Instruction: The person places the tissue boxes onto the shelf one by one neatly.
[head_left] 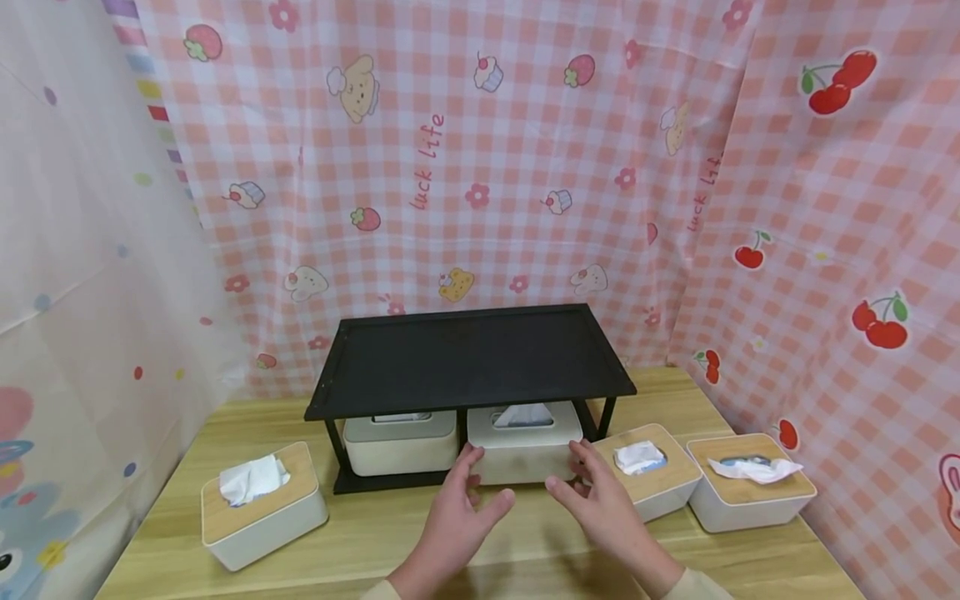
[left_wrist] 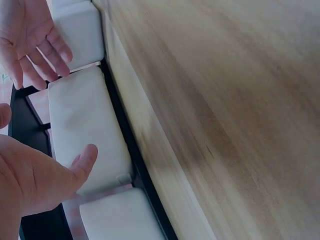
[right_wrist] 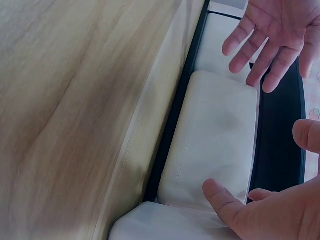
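A white tissue box (head_left: pixel 525 458) sits on the right side of the lower level of a black two-tier rack (head_left: pixel 472 358), a tissue showing in its top slot. My left hand (head_left: pixel 459 512) is at its left front corner, fingers loosely bent and thumb apart. Across from it, my right hand (head_left: pixel 603 508) is at the right front corner, palm turned inward. In the left wrist view the box's front face (left_wrist: pixel 90 125) lies between both hands. Whether the fingertips touch it, I cannot tell. A second white tissue box (head_left: pixel 401 454) stands to its left on the rack.
Wood-topped tissue boxes stand on the wooden table (head_left: pixel 360 542): one at the left (head_left: pixel 262 508), one right of the rack (head_left: pixel 648 471) and one at the far right (head_left: pixel 750 483). A checked pink curtain (head_left: pixel 465 167) hangs behind and to the right.
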